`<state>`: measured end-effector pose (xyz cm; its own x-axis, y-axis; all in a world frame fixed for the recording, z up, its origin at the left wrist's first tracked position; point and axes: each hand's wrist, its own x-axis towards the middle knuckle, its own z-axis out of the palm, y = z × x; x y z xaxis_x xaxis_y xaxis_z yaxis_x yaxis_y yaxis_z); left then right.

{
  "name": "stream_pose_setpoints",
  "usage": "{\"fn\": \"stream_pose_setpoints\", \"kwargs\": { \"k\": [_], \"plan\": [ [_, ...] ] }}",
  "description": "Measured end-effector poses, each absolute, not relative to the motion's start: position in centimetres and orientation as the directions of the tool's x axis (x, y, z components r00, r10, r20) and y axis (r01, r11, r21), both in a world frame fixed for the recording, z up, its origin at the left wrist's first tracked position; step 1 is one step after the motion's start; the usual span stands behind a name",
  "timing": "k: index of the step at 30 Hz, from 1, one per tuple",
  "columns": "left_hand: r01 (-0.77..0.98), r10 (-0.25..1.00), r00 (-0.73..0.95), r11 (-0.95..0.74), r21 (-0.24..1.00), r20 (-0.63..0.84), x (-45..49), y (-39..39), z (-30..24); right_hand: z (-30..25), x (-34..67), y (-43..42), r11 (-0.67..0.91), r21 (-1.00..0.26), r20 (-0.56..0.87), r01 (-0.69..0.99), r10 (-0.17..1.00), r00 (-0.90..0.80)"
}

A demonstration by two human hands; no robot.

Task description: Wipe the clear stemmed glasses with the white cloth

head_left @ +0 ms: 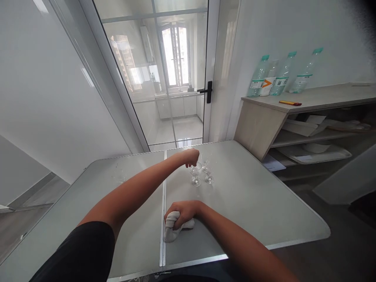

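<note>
My right hand (184, 213) is closed round a crumpled white cloth (172, 233), pressed to the grey table near its metal seam. Stretched far forward, my left hand (191, 156) is at the cluster of small clear stemmed glasses. Its fingers curl downward, and whatever they grip is hidden behind the hand or too transparent to make out. One glass (196, 179) stands just below the left hand, and another glass (209, 177) is to its right. More glassware sits behind them, partly covered by my hand.
The grey table (241, 196) has a metal seam (163, 219) running front to back. Faint wet-looking marks (119, 178) lie on its left half. A glazed door (155, 78) stands behind. At right, a wooden shelf unit (261, 125) carries several plastic bottles (282, 76) and a yellow-red packet (290, 103).
</note>
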<state>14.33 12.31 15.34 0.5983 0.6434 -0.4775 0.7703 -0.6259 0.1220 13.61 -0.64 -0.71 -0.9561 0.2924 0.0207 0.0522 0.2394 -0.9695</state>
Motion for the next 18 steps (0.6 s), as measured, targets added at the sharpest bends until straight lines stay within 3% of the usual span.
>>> {"fn": "stream_pose_setpoints", "kwargs": {
  "k": [9,18],
  "plan": [
    [0.758,0.692,0.642,-0.639,0.134,-0.330,11.3,10.3,17.3,-0.4,13.7,-0.9,0.235,-0.970,0.015,0.060,0.306,-0.952],
    [0.780,0.747,0.625,-0.611,0.137,-0.226,-2.0,7.6,20.6,-0.2,13.8,-1.3,0.255,-0.966,0.032,0.054,0.322,-0.946]
  ]
}}
